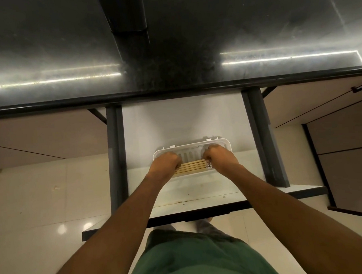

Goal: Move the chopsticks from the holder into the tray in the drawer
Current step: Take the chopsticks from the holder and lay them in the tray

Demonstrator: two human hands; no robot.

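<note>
chopsticks in tray, both hands on the bundle

item 1, chopsticks: i see several pale wooden sticks lying flat, side by side and crosswise in the white tray. they lie in the near half of it. the slotted bottom of the far half shows bare behind them. a small dark-printed patch sits at their right end, too small for me to read.

item 2, tray: it rests on the white floor of the open drawer, toward the near end, between the two grey side rails. the drawer stands pulled out from under a dark, glossy countertop.

item 3, left hand: knuckles up, fingers curled down over the left ends of the sticks, gripping them. the fingertips are hidden under the hand.

item 4, right hand: same posture at the right ends, fingers curled and gripping the sticks. both forearms reach straight in from the bottom of the head view.

item 5, surroundings: a pale tiled floor lies on the left of the drawer, and a light cabinet door stands on the right. the person's green shorts fill the bottom centre.
</note>
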